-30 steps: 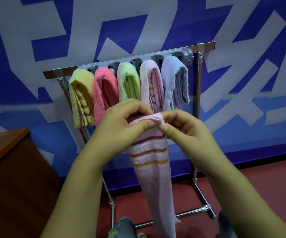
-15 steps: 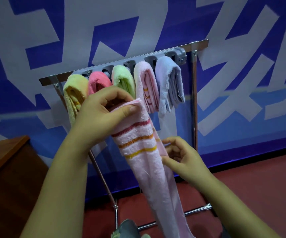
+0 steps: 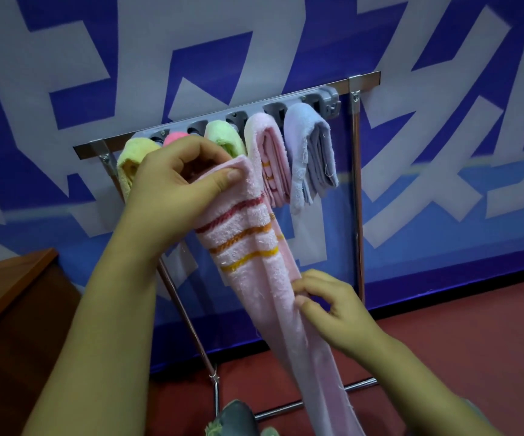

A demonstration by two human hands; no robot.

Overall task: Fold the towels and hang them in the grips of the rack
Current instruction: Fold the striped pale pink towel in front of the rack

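Right in front of the rack (image 3: 356, 196), head view: the left hand (image 3: 172, 196) pinches the top end of a striped pink towel (image 3: 254, 256), thumb pressed flat on the terry, fingers curled behind it. That's a tight grip up at rail height, and it covers part of the hung towels. Lower down, the right hand (image 3: 333, 305) nips the towel's right edge between thumb and fingertips, a narrow grip on the long tail that drops toward the rack's foot bar.

Along the rack's grey holder strip (image 3: 254, 116), five towels are hung in a row: yellow towel (image 3: 128, 163) at the left end, then a pink-red towel (image 3: 175, 138), mostly hidden, then a green towel (image 3: 223, 136), a pale pink towel (image 3: 267, 155), and a lilac towel (image 3: 309, 152). One slot to the right of the lilac one shows bare. Left of the rack sits a brown desk (image 3: 9, 278), low in view.
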